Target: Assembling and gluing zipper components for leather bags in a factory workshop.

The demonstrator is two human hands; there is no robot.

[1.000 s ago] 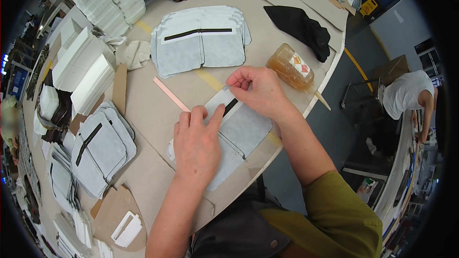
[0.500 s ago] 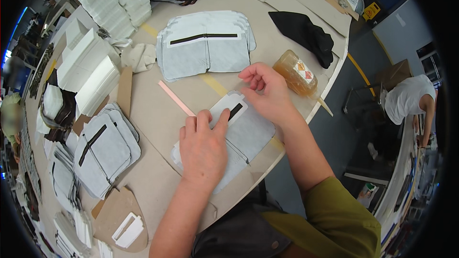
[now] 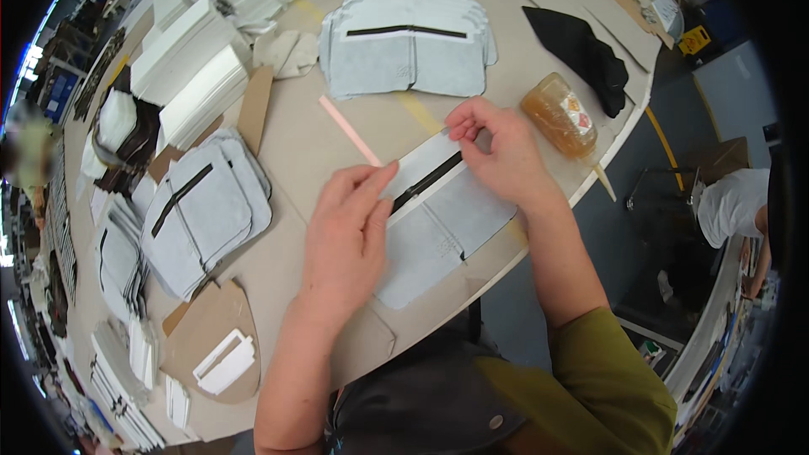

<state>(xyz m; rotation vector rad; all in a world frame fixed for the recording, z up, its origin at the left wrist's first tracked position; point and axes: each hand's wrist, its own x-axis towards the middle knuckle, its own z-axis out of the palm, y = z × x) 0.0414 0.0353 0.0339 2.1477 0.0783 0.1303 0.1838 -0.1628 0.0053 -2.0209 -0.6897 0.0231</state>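
Note:
A pale grey fabric panel [image 3: 447, 223] with a black zipper slit [image 3: 425, 183] lies on the table near its front edge. My left hand [image 3: 350, 232] rests flat on the panel's left part, fingertips at the near end of the zipper. My right hand [image 3: 497, 147] pinches a white strip [image 3: 425, 160] lying along the far side of the zipper. A thin pink stick [image 3: 350, 130] lies just beyond my left fingers.
A stack of similar grey panels [image 3: 409, 42] sits further back, another stack [image 3: 206, 211] at the left. An amber glue bottle [image 3: 560, 114] and black fabric [image 3: 581, 55] lie at the right edge. White card stacks [image 3: 202, 76] fill the back left. A person [image 3: 733, 206] stands far right.
My right hand has slid along the zipper toward its far end, and my left hand's fingers have shifted up to the zipper's near end. The panel stays in place.

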